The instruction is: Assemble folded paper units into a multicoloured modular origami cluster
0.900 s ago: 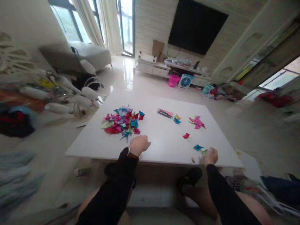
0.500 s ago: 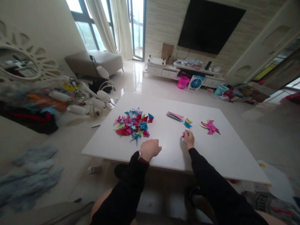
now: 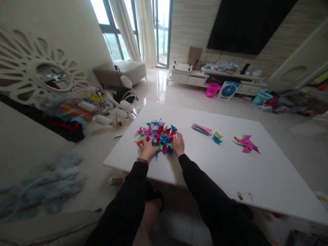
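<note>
A heap of folded paper pieces in pink, red, blue, green and lilac lies on the left part of the white table. Against the near left side of this heap, my left hand is open, its thumb and fingers spread over the papers. My right hand cups the right side, fingers curved along red and blue pieces; their tips are partly hidden. Neither hand visibly lifts a piece.
Right of the heap lies a bundle of narrow paper strips, with a blue and yellow folded piece beside it. Pink and green folded papers rest farther right. Two small items, one a yellow and dark piece, lie near the front edge.
My right hand has moved left from mid-table to the heap, and the small red and blue piece it held is no longer there. My left hand has opened onto the heap. The view has shifted.
</note>
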The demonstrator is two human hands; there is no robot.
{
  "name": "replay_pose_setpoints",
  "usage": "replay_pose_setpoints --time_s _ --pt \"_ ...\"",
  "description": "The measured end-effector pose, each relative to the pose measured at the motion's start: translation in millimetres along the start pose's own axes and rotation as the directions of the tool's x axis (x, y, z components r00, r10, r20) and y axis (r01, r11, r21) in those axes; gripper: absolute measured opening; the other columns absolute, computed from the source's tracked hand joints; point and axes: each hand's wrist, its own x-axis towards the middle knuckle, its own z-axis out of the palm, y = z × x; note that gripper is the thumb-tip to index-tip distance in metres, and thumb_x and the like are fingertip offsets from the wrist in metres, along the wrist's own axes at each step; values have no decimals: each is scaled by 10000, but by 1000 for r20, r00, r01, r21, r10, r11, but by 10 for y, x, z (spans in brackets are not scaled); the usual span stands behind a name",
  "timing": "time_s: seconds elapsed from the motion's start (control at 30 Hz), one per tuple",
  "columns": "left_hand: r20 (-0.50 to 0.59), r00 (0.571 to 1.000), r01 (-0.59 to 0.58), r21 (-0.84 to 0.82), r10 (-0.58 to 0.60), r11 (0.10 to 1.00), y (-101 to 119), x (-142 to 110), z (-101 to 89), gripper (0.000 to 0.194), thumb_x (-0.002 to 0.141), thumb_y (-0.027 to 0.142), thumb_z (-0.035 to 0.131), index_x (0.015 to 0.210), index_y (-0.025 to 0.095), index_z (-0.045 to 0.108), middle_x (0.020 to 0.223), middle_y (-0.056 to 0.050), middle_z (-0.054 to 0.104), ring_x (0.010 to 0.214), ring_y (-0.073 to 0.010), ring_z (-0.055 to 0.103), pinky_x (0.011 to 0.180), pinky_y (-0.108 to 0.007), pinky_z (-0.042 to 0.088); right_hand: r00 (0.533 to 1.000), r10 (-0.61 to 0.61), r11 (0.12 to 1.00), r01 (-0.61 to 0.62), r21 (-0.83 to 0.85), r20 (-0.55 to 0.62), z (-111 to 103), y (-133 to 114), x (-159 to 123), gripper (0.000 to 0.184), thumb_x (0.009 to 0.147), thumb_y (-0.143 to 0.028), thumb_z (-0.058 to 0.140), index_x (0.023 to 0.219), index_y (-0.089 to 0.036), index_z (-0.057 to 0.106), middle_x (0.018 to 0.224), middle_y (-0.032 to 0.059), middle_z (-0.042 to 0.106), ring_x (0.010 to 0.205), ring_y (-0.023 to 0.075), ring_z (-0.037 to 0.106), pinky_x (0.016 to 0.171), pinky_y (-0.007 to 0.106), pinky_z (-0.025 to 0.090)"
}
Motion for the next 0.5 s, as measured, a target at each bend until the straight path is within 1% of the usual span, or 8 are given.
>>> replay_pose_setpoints --time_s 0.07,0.17,0.23,0.27,0.3,0.37,0.43,0.5 --pt "-22 999 -44 7 44 999 21 -3 113 588 684 285 786 1253 280 639 1458 -118 363 1369 -374 416 1135 -487 362 996 -10 984 -5 -180 -84 -457 213 108 410 954 -372 399 1256 -176 596 1317 153 618 1264 285 524 1113 470 390" --pt "-20 992 -124 19 124 992 165 -53 271 351 686 194 761 1027 234 687 1340 -96 445 1272 -305 481 1141 -442 354 982 -35 891 -54 -451 -188 -1304 700 338 427 885 -343 489 1252 -164 613 1352 178 595 1309 327 468 1120 513 367" --pt "19 975 -220 10 220 975 307 -135 385 267 703 160 739 957 220 684 1326 -90 470 1246 -285 486 1125 -424 374 968 -14 827 -129 -547 -249 -1851 1067 477 462 849 -356 533 1267 -178 619 1440 190 530 1354 354 415 1109 542 362" --pt "45 958 -284 4 284 959 386 -192 445 257 712 147 726 956 217 682 1339 -88 475 1242 -280 483 1113 -416 391 961 17 811 -175 -559 -277 -2086 1241 527 481 843 -376 539 1279 -189 616 1471 189 502 1359 360 407 1097 550 367" --pt "72 932 -356 -3 356 934 467 -257 503 264 724 134 707 973 218 680 1367 -84 474 1242 -279 479 1099 -409 407 962 63 802 -208 -560 -267 -2282 1398 560 493 831 -400 551 1273 -191 621 1468 193 501 1349 365 415 1082 554 378" --pt "155 869 -474 -7 469 881 630 -395 599 315 731 111 677 1025 223 673 1434 -74 453 1254 -284 472 1082 -405 433 970 146 801 -231 -552 -194 -2544 1638 579 485 796 -410 566 1220 -189 644 1375 192 564 1280 360 477 1056 538 401" --pt "223 820 -540 -2 527 842 774 -516 648 397 740 114 670 1120 230 654 1498 -78 412 1300 -301 449 1096 -413 433 973 169 806 -230 -546 -160 -2639 1766 560 442 792 -418 560 1160 -196 662 1246 169 629 1157 327 556 1005 482 445" --pt "240 812 -552 23 532 833 880 -597 640 478 757 122 663 1218 236 617 1543 -87 366 1358 -323 409 1130 -433 407 971 160 803 -232 -549 -176 -2619 1802 556 403 806 -415 537 1113 -187 664 1149 161 651 1081 309 579 976 451 457"
